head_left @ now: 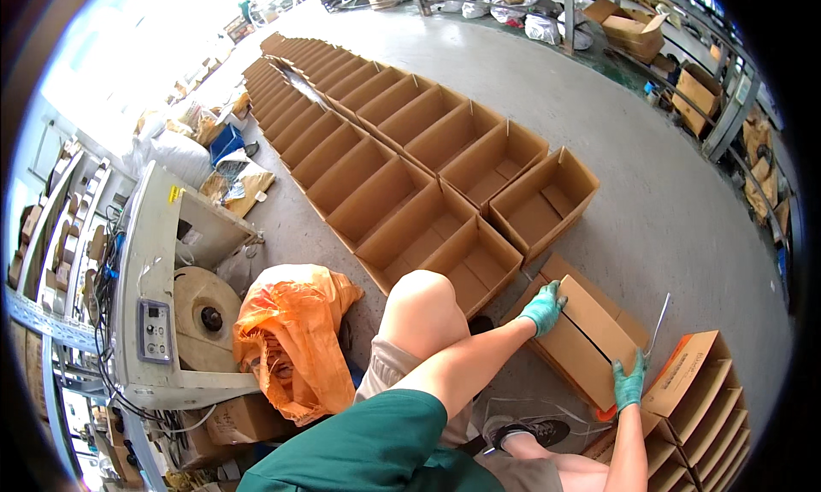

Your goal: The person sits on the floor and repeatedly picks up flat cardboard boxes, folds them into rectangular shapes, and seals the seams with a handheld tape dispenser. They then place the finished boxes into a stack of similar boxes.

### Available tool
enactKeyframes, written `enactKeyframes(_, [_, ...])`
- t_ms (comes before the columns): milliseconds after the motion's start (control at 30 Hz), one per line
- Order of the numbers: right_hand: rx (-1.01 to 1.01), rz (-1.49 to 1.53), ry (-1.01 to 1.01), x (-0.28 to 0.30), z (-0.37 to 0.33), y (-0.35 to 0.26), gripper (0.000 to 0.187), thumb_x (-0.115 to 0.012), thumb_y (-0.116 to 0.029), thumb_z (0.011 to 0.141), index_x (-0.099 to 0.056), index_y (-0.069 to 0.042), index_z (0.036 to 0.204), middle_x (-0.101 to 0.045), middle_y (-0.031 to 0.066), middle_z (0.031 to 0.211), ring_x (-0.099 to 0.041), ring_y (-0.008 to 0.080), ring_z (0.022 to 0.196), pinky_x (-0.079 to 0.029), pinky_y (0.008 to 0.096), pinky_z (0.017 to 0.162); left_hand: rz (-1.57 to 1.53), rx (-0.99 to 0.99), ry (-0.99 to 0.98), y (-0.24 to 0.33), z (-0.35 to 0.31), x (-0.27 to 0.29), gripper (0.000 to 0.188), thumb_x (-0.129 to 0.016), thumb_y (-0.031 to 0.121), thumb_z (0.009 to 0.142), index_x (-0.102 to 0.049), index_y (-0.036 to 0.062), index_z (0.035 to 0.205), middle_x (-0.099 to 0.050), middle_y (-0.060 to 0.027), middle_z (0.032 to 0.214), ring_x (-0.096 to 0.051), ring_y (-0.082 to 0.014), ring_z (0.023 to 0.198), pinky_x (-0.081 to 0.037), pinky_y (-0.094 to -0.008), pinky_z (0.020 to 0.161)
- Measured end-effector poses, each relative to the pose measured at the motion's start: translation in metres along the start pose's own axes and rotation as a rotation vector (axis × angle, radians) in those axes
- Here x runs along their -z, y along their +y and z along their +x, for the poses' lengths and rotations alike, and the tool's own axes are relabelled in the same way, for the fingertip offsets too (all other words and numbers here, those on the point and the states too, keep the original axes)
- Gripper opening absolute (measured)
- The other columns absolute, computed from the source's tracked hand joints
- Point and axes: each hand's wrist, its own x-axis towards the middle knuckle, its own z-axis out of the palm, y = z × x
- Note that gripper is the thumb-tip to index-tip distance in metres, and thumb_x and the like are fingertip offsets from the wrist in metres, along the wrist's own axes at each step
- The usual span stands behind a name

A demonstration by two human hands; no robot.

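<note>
A brown cardboard box (590, 325) stands on the floor at the lower right, tilted in view. Two of its flaps are folded inward, with a dark gap between them; another flap sticks out on the far side. My left hand (544, 309), in a green glove, lies on the left end of the box with fingers spread. At the near right end, my right hand (629, 378), gloved the same, rests against the box edge, fingers apart. A thin pale strap (658, 323) rises beside my right hand. The underside of the box is hidden.
Long rows of open cardboard boxes (393, 193) stretch away ahead. Flattened cartons (701, 406) stand in a stack at the lower right. On the left are an orange sack (295, 338) and a white machine with a reel (145, 295). Metal railing (727, 116) runs along the right.
</note>
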Motion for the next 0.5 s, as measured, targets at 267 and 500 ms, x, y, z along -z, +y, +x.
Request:
enactKeyframes(267, [0.026,0.013,0.043,-0.007,-0.018,-0.039,0.081,-0.079,-0.016,0.085,-0.036,-0.010,0.154,-0.027,0.0247,0.160,-0.029,0.0390,0.147,-0.030,0.0458,0.120,0.135,-0.077,-0.006,-0.008,-0.010,0.020,0.062,-0.053,0.029,0.104,-0.028,0.0114,0.158,-0.043,-0.0234,0.152,-0.043,-0.0410,0.139,-0.035,-0.0458,0.117])
enactKeyframes(500, [-0.163,-0.001,-0.015,-0.002,-0.039,-0.053,0.067,-0.061,-0.013,0.097,-0.032,-0.006,0.156,-0.037,0.0215,0.158,-0.031,0.0345,0.149,-0.026,0.0450,0.121,0.273,-0.194,0.096,-0.056,0.028,-0.019,0.049,-0.053,0.031,0.103,-0.043,0.0088,0.145,-0.053,-0.0180,0.132,-0.053,-0.0334,0.117,-0.042,-0.0433,0.106])
